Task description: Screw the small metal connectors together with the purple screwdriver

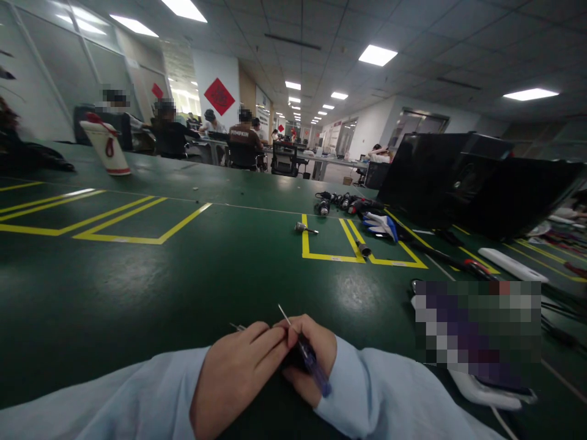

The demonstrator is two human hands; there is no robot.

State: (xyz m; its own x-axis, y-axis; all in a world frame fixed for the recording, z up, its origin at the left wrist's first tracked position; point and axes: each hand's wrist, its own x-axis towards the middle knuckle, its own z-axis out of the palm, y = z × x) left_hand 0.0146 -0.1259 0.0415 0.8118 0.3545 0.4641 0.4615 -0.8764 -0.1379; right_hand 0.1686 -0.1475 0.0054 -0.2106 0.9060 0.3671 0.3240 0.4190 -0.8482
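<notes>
Close to the table's near edge, my two hands meet. A screwdriver (313, 366) with a clear blue-purple handle lies in my right hand (321, 342), gripped between thumb and fingers. Its thin metal shaft points up and away to the left. My left hand (245, 370) is closed, back upward, with its fingertips against the right hand's fingers. Thin metal prongs (237, 327) stick out beyond the left knuckles; the rest of that item is hidden under the hand.
Yellow tape outlines mark the green table (206, 281). Ahead lie a small metal connector-like part (301, 227), another dark part (364, 249), a blue-white glove (380, 225) and heaped connectors (342, 201). A phone-like device (477, 342) is right, a paper cup (108, 150) far left, black monitors (426, 177) back right.
</notes>
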